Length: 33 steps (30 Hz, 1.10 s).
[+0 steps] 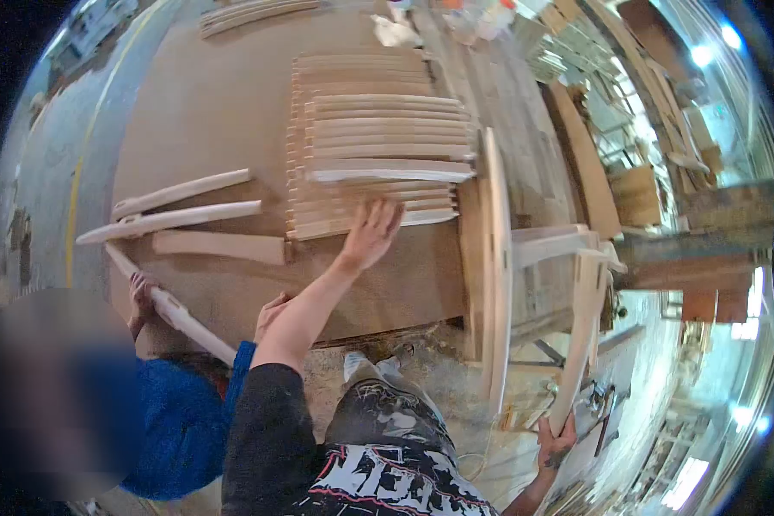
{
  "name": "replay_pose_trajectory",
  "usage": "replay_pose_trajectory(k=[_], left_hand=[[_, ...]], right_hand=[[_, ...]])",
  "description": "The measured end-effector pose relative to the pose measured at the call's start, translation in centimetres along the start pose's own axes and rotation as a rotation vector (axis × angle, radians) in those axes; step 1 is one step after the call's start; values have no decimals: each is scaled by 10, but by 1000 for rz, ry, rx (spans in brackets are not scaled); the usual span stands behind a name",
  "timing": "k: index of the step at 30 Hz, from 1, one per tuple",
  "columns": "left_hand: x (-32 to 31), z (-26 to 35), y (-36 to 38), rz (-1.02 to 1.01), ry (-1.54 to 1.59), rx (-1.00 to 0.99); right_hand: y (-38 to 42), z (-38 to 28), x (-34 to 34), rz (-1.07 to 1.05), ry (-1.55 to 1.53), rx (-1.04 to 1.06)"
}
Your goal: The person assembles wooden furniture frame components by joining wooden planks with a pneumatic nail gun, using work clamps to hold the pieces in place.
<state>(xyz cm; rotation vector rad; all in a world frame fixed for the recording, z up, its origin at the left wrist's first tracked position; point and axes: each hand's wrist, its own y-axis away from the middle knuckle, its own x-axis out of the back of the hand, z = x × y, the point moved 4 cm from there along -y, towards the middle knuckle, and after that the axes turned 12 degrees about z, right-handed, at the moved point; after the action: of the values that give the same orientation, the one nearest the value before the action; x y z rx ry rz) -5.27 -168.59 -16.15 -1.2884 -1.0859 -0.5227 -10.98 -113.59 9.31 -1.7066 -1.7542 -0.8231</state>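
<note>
A brown table (211, 103) carries slats (387, 127) and shaped pieces (181, 218).

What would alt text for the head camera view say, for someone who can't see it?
The wearer's right hand grips a pale wooden frame while the left hand reaches over wooden slats laid in rows on a workbench. Beside the wearer, a co-worker in blue holds a shaped wooden piece.

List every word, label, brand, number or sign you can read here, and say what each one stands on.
No text can be read with certainty.
Shirt of the person wearing the camera: large white lettering with red lines, too folded and distorted to quote.
Containers at the far edge of the table: too small and blurred to show any text.
Wooden slats: no readable marks.
</note>
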Motion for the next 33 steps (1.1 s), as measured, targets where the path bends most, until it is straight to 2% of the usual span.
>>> replay_pose_trajectory(k=[2,5,7,10,12,16,19,22,25,28,30,33], left_hand=[[13,4,-4,62,-65,46],[14,9,-5,141,-25,142],[16,15,-6,104,55,235],[21,15,-6,100,73,307],[15,13,-4,150,36,343],[17,6,0,222,88,347],[5,7,2,192,139,323],[1,5,3,196,161,304],[0,5,4,215,167,288],[-5,5,4,241,165,276],[-5,5,4,248,173,271],[-1,4,3,240,165,263]], right_hand=[[-6,15,-2,62,-30,44],[4,-42,-14,-14,-41,9],[2,-52,-21,18,-90,210],[-2,-67,-28,-58,-112,177],[-22,-40,-25,-86,-133,238],[-31,-44,-29,-144,32,207],[-18,-73,-39,-142,60,359],[-14,-81,-43,-188,50,329],[-5,-91,-40,-182,177,205],[-13,-70,-37,-137,101,435],[-25,-42,-34,-112,118,425],[-17,-51,-37,-80,143,548]])
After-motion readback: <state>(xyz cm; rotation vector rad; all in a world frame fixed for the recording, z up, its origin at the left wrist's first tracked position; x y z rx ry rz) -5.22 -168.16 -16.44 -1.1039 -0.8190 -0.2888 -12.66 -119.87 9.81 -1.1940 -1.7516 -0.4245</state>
